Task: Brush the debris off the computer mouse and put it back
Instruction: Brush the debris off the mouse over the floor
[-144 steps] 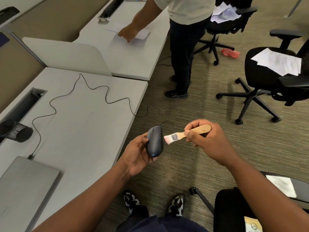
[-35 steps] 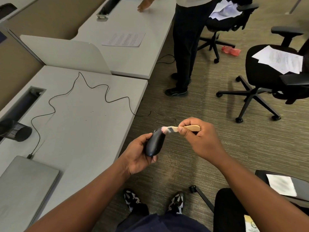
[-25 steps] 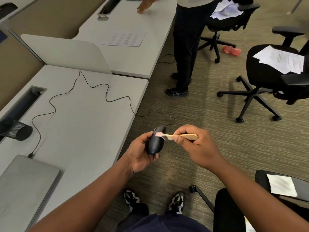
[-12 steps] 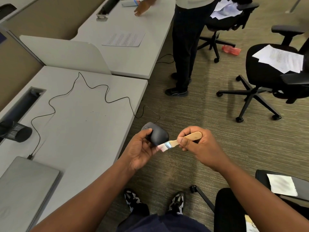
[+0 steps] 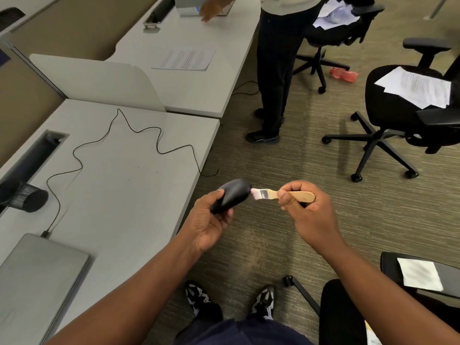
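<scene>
My left hand [image 5: 207,224] holds a black computer mouse [image 5: 231,197] over the carpet, just past the front edge of the grey desk [image 5: 119,185]. The mouse is tilted, its rounded end up and to the right. My right hand [image 5: 307,215] grips the wooden handle of a small brush [image 5: 283,194]. The brush lies level, and its pale bristles touch the mouse's upper right end. The mouse's thin black cable [image 5: 129,143] snakes across the desk and off its edge.
A closed grey laptop [image 5: 34,277] and a black mesh cup [image 5: 27,197] lie on the desk's left. Another person [image 5: 273,70] stands at the far desk. Black office chairs [image 5: 408,105] with papers stand right; another chair [image 5: 348,312] is close at lower right.
The brush has swung from below the mouse up to its top right end, now lying level. My left hand has turned the mouse slightly. The other person's hand has moved on the far desk.
</scene>
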